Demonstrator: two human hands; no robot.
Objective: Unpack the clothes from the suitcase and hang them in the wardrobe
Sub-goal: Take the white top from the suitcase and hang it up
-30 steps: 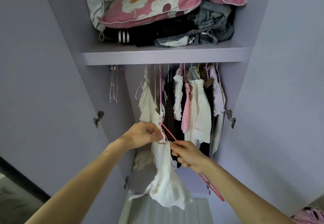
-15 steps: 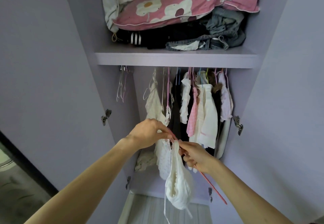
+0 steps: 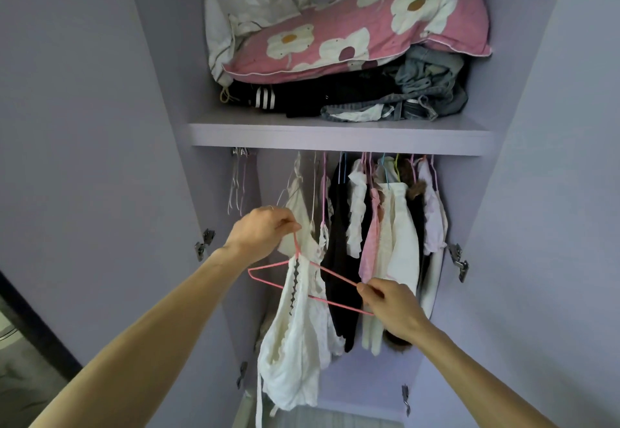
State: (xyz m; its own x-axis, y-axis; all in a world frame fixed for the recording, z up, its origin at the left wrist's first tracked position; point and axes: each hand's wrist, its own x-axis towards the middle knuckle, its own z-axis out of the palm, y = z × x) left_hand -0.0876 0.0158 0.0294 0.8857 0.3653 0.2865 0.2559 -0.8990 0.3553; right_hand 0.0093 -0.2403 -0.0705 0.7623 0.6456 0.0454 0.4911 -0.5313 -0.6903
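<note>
white top is on the pink hanger now, centre frame; left hand pinches its hook, right hand its tip. wardrobe next, i'd guess.

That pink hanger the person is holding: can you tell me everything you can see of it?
The pink hanger is a thin triangular frame that looks like coated wire. It is held in front of the hanging clothes, not yet hooked up, and tilted so that its right end sits lower. The left hand pinches its neck at the top and hides the hook. The right hand pinches its right corner. A white frilled top hangs from it near the neck and crosses the bottom bar.
</note>
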